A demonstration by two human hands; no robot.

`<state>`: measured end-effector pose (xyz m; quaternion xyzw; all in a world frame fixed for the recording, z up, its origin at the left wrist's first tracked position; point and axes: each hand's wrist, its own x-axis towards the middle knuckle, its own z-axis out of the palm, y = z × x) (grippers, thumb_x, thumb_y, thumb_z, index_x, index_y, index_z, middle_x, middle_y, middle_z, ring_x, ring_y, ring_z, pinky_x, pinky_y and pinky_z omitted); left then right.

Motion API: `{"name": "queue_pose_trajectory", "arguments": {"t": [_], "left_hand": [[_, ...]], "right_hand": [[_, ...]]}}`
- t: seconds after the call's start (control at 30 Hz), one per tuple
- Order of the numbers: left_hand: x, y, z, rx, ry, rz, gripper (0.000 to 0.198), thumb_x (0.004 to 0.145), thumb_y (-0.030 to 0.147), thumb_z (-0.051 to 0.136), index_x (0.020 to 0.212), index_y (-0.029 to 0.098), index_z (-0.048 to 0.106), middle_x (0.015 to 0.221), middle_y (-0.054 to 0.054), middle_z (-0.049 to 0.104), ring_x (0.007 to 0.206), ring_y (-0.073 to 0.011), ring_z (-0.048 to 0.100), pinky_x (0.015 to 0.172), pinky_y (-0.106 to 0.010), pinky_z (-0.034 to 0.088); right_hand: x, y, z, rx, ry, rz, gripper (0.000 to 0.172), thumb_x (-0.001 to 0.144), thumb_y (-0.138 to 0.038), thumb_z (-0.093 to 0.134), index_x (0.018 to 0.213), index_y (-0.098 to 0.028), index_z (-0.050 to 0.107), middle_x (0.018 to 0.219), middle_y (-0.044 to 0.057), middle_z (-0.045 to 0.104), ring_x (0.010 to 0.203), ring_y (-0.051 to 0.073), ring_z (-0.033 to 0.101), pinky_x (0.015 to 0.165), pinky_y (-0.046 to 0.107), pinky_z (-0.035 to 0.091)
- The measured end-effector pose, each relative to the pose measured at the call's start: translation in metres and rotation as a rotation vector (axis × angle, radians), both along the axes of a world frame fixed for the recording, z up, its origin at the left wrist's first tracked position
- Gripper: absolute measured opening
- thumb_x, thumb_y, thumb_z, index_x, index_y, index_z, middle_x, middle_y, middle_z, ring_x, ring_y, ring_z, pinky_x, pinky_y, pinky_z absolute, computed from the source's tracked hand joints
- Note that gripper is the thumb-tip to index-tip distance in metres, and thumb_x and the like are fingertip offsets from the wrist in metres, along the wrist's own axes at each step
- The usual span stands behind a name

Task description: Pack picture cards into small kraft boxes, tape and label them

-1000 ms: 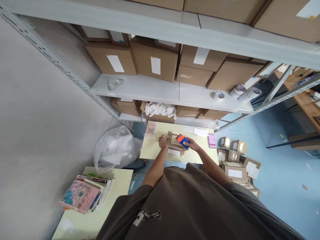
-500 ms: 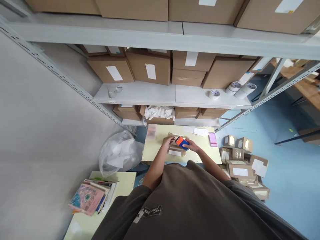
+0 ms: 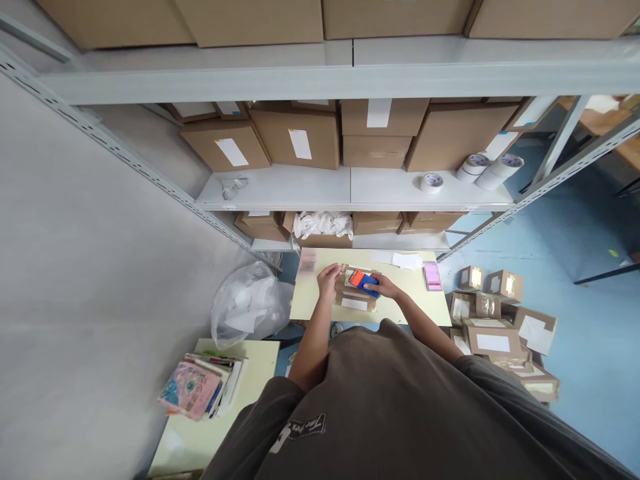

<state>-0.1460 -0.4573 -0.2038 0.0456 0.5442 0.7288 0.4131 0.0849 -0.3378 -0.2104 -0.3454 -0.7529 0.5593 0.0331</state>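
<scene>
On the pale yellow table lies a cardboard box with white labels and shiny tape. My right hand is wrapped round a blue and orange tool, which is held over the box's upper part. At the box's upper left corner is my left hand, its fingers pinched together by something shiny, too small to make out.
Shelves with cartons and tape rolls rise beyond the table. A plastic bag stands at left, near a side table with books. Parcels are heaped on the floor at right, beside a purple stack on the table.
My left hand has moved slightly up and left, off the box's surface, its fingers now pinched. The tool in my right hand has shifted slightly. The whole view has moved a little.
</scene>
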Motion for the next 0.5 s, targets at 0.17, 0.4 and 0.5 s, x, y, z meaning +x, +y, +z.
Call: {"name": "queue_pose_trajectory", "arguments": {"t": [0.17,0.4,0.5], "left_hand": [[-0.001,0.0,-0.005,-0.104,0.112,0.078,0.038,0.068,0.036,0.095,0.096,0.014,0.082,0.09,-0.011,0.081,0.09,-0.0243,0.078,0.086,-0.037,0.062],[0.008,0.007,-0.03,-0.253,0.232,0.161,0.024,0.08,0.038,0.078,0.091,0.017,0.081,0.09,-0.011,0.081,0.089,-0.0239,0.077,0.087,-0.039,0.063],[0.004,0.011,-0.035,-0.338,0.315,0.209,0.025,0.081,0.038,0.072,0.092,0.018,0.082,0.09,-0.01,0.08,0.09,-0.0237,0.077,0.085,-0.037,0.062]], "right_hand": [[-0.005,0.004,0.015,0.05,-0.042,-0.009,0.059,0.076,-0.076,0.077,0.092,-0.02,0.073,0.089,0.004,0.073,0.084,0.024,0.066,0.075,0.033,0.052],[-0.007,0.01,0.029,0.106,-0.166,0.007,0.06,0.075,-0.079,0.079,0.088,-0.02,0.074,0.088,0.006,0.077,0.083,0.025,0.069,0.071,0.03,0.051],[0.0,0.017,0.031,0.098,-0.214,-0.002,0.061,0.075,-0.079,0.079,0.089,-0.02,0.074,0.087,0.007,0.078,0.082,0.025,0.07,0.071,0.03,0.051]]}}
